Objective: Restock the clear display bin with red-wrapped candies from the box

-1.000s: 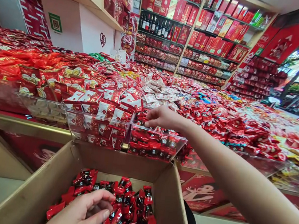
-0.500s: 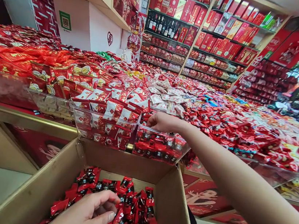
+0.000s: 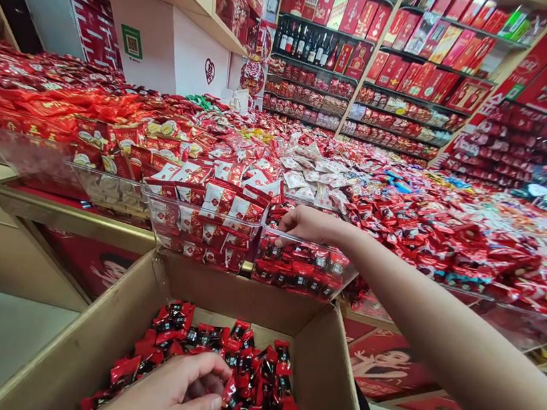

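Observation:
A cardboard box (image 3: 236, 294) holds a loose layer of small red-and-black wrapped candies (image 3: 269, 393). Over these candies is my left hand (image 3: 178, 391), fingers curled and thumb near the fingertips; a red wrapper lies right at the fingertips, and whether it is gripped is unclear. My right hand (image 3: 308, 224) reaches into a clear plastic bin (image 3: 306, 263) of the same red-and-black candies just beyond the box. Its fingers are bent down among the candies, and what they hold, if anything, is hidden.
Left of that bin stands a clear bin of red-and-white packets (image 3: 205, 223). Heaps of wrapped sweets (image 3: 416, 230) spread behind and to the right. Shelves with bottles and red boxes (image 3: 319, 49) line the back. A gold-edged counter (image 3: 99, 226) runs left of the box.
The view has shifted, so the box, bins and both hands appear slightly farther right. Both hands keep nearly the same pose and place relative to the box and bin.

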A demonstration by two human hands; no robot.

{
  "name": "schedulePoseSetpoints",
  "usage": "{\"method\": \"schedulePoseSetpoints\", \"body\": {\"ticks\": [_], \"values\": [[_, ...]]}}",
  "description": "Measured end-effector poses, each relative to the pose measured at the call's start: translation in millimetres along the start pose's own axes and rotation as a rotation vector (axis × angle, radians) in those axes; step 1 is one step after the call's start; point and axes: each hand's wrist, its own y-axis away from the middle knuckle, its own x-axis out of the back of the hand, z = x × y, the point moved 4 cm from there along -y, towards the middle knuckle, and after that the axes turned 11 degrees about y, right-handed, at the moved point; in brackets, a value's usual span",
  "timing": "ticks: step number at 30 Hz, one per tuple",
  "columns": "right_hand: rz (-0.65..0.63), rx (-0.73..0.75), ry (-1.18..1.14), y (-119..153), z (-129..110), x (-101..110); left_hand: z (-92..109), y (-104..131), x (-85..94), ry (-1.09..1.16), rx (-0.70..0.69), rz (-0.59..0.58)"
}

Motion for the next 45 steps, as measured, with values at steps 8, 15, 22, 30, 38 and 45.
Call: {"method": "schedulePoseSetpoints", "body": {"ticks": [8, 15, 22, 30, 38, 45], "values": [[0.002, -0.048, -0.099, 2, 2, -5, -2, 5, -0.4, -0.052, -0.002, -0.006], [-0.010, -0.039, -0.179, -2, 9, -11, -7, 5, 0.2, -0.055, 0.009, -0.021], [0.078, -0.100, -0.159, -1, 8, -11, -11, 8, 1.1, -0.066, -0.002, -0.025], [0.044, -0.097, -0.217, 1, 7, -12, -10, 10, 0.7, -0.070, 0.003, -0.023], [-0.012, -0.085, -0.265, 1, 9, -15, -11, 10, 0.2, -0.064, 0.006, -0.014], [-0.030, -0.077, -0.279, 1, 11, -16, -8, 11, 0.4, -0.053, 0.023, -0.018]]}}
